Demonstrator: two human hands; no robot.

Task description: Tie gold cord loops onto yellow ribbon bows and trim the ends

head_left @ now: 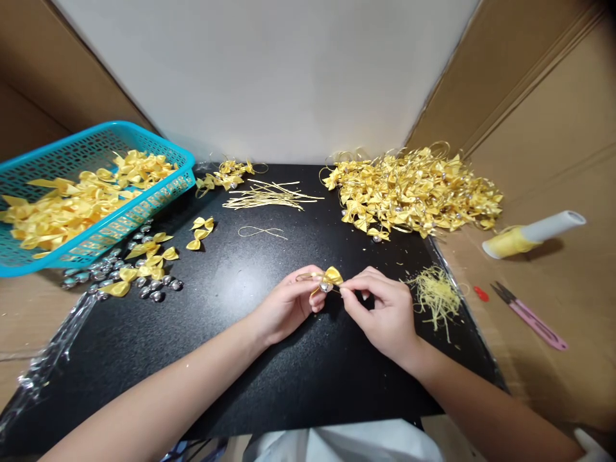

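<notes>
Between my hands, above the middle of the black table [231, 359], is a yellow ribbon bow [333, 276] with a silver bell [326, 286] against it. My left hand [296, 301] is closed on the bow and bell from the left, with a gold cord loop [308, 276] lying over its fingers. My right hand [385, 308] pinches at the right side of the bow, thumb and forefinger pressed together, apparently on a thin cord end. The fingers partly hide the cord.
A blue basket [185, 156] of yellow bows stands at the left, with loose silver bells [156, 296] before it. Gold cords [269, 196] lie at the back. Right are a heap of belled bows [414, 192], cord scraps [436, 295], pink snips [534, 321] and a white tube [553, 226].
</notes>
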